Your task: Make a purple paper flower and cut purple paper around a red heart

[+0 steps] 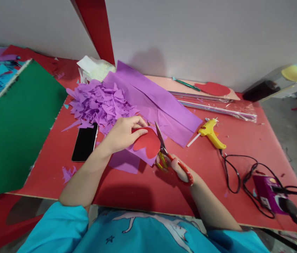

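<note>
My left hand (123, 133) pinches a red heart-shaped template (148, 143) together with a purple paper sheet (140, 156) underneath it, above the red table (211, 175). My right hand (178, 168) is closed in the red handles of a pair of scissors (164, 149). The blades point up and away along the heart's right edge, touching the purple paper.
A heap of purple paper scraps (98, 103) and folded purple sheets (153, 100) lie behind my hands. A black phone (85, 142) lies left, a green board (14, 130) further left. A yellow glue gun (211, 133), its black cable and a purple plug box (268, 193) are on the right.
</note>
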`<move>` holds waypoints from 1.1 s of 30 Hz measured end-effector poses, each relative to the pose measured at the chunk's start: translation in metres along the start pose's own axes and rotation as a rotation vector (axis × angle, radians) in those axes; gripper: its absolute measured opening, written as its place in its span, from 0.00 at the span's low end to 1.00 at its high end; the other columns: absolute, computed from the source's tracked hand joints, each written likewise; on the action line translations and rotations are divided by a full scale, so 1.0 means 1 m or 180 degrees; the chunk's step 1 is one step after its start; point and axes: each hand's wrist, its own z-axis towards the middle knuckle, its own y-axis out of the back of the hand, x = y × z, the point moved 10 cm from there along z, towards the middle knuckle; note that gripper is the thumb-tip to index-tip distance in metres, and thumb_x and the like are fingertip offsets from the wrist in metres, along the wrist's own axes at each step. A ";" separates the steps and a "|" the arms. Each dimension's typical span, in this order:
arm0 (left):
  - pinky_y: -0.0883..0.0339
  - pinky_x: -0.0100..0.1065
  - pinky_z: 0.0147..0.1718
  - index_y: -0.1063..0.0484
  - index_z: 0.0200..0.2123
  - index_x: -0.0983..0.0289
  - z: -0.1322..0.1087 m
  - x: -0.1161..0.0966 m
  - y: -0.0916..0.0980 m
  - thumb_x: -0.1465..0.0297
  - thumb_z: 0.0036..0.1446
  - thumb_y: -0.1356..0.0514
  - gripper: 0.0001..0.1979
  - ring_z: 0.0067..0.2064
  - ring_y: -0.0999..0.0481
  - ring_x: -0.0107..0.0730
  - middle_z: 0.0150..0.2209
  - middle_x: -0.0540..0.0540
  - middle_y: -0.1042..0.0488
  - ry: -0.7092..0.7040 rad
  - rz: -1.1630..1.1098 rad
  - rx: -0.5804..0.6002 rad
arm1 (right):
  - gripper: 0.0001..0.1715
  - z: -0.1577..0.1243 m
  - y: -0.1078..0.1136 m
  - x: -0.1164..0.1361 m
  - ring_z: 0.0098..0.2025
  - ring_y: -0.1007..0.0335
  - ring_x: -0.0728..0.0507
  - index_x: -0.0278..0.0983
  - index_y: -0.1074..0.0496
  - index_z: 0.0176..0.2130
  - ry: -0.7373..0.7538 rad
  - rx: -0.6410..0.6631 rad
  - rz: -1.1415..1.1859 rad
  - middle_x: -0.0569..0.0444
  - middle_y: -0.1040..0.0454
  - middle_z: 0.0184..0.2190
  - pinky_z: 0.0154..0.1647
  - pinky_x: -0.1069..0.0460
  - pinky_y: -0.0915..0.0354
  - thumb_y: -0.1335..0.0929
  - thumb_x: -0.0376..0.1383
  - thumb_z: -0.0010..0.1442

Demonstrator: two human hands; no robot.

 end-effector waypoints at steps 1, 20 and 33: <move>0.31 0.31 0.34 0.30 0.31 0.64 0.000 -0.001 0.000 0.69 0.53 0.42 0.04 0.36 0.21 0.34 0.31 0.54 0.21 -0.0017 0.0002 0.0015 | 0.40 0.000 0.000 0.000 0.23 0.52 0.48 0.38 0.34 0.36 -0.0004 0.0010 0.0021 0.58 0.45 0.21 0.26 0.50 0.48 0.50 0.66 0.53; 0.32 0.29 0.30 0.31 0.31 0.64 0.000 -0.002 -0.007 0.69 0.53 0.42 0.04 0.32 0.22 0.31 0.29 0.51 0.22 -0.0071 0.0094 0.0075 | 0.33 -0.003 0.000 -0.019 0.24 0.56 0.49 0.39 0.45 0.26 0.0008 -0.0082 0.0477 0.58 0.49 0.23 0.23 0.52 0.48 0.48 0.64 0.55; 0.33 0.30 0.31 0.31 0.30 0.64 -0.001 -0.004 -0.006 0.70 0.53 0.42 0.03 0.30 0.22 0.30 0.27 0.50 0.22 -0.0092 0.0069 0.0059 | 0.36 -0.001 -0.003 -0.005 0.22 0.52 0.48 0.39 0.38 0.31 0.0102 0.0129 0.0189 0.58 0.45 0.21 0.26 0.50 0.48 0.51 0.64 0.56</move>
